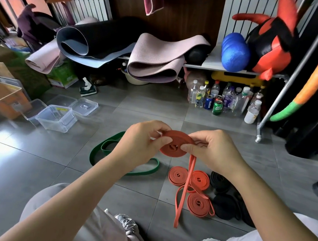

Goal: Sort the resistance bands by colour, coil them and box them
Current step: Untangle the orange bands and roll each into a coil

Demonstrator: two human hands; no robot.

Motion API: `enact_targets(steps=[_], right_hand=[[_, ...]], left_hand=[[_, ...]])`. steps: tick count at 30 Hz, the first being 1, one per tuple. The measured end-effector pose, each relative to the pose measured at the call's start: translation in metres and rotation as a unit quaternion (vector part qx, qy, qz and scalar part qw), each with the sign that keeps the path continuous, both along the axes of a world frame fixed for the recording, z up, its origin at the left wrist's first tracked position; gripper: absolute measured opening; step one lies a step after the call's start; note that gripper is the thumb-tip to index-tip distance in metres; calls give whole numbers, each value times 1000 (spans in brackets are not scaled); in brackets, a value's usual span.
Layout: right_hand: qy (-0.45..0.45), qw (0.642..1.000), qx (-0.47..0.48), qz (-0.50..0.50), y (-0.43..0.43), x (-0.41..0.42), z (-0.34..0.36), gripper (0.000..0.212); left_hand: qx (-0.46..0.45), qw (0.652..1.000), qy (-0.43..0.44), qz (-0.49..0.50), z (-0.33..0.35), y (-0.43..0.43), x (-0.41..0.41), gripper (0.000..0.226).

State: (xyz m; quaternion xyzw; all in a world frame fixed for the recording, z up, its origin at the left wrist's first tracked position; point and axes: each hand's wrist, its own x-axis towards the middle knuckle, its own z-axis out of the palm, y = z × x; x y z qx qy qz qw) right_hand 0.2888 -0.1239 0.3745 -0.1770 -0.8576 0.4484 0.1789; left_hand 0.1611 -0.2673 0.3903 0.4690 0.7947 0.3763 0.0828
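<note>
- Holding a half-wound red band up btwn both hands, above the floor, approx. centre of view.
- L hand: fingers curled, thumb & fingertips pinching the coil's left edge.
- R hand: curled too, pinching the coil's right side. The loose tail hangs from under it down to the floor.
- Below R hand: three coiled red bands on the floor, close together. The tail drops btwn them.
- Black bands just right of those, partly hidden by R forearm.
- Green band uncoiled on the floor, partly behind L wrist.
- Clear boxes w/ a lid beside them, well left of the hands.
- Floor: grey tiles.
- Back of room: rolled mats & blue foam roller on a low shelf, w/ bottles & cans under it.
</note>
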Motion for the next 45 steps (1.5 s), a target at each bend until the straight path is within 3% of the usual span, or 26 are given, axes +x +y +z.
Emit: enact_targets(steps=[3,6,8,12,15,19,21,23,25,27,31,35,39,41,45], right_hand=[[-34,999,7,12,3,-1,0,15],[-19,1000,-7,21,4,-2,-1,17],[16,998,-51,13,3,-1,-1,23],[88,985,-147,-8,3,2,-5,26],[120,981,-154,-7,1,3,-11,29],[133,978,-156,-20,1,3,-14,28],[110,984,-142,-15,3,3,-14,28],[67,992,-106,-2,4,3,-14,27],[22,998,-54,9,2,2,-13,23],[-2,1000,-11,13,1,0,-10,19],[2,1000,5,23,0,-2,-6,19],[44,998,-47,13,-3,-1,-11,30],[92,990,-107,-19,-7,4,-21,36],[91,989,-116,-19,-7,7,-23,34],[40,998,-51,-5,-5,7,-21,22]], left_hand=[[-24,987,146,-70,-5,0,1,42],[-11,975,183,-125,-7,3,-2,40],[18,983,146,-111,-8,4,-3,37],[106,994,-6,-25,-9,7,1,44],[180,978,-102,4,-11,8,4,55],[227,952,-206,7,-14,10,8,47],[181,971,-159,-3,-14,9,7,46],[100,994,-23,-27,-11,5,5,39],[27,992,107,-60,-5,3,4,41],[-40,987,139,-74,2,5,4,37],[-66,995,50,-56,7,7,1,18],[5,997,-72,-32,1,7,-1,25],[86,974,-207,-32,-2,5,4,30],[78,970,-226,-34,-5,5,4,28],[6,984,-167,-57,-6,5,-1,25]])
